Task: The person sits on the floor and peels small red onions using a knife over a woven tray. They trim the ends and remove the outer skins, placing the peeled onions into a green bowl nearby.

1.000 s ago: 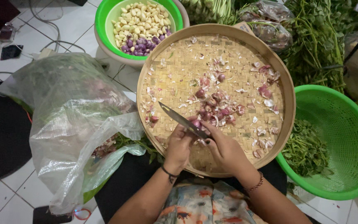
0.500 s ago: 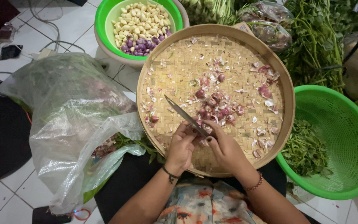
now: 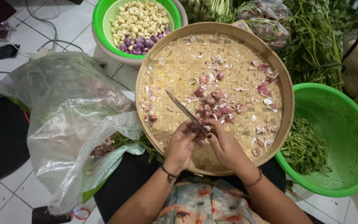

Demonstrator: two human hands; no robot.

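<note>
Both my hands work over the near edge of a round woven bamboo tray (image 3: 162,49). My right hand (image 3: 227,146) grips a knife (image 3: 183,108) whose blade points up and left over the tray. Fingertip to fingertip with it, my left hand (image 3: 180,144) pinches a small shallot against the base of the blade; the shallot is mostly hidden by my fingers. A heap of unpeeled reddish shallots (image 3: 216,103) lies in the tray's middle, just beyond my hands, with pale peel scraps (image 3: 262,124) scattered around.
A green bowl (image 3: 104,16) at the top holds peeled garlic cloves and purple shallots. A green plastic basket (image 3: 344,137) with leafy greens sits at the right. Crumpled clear plastic bags (image 3: 71,116) lie at the left on white floor tiles. More greens (image 3: 315,37) pile at the top right.
The knife's tip has swung a little up and to the right while my hands stayed together at the tray's near edge.
</note>
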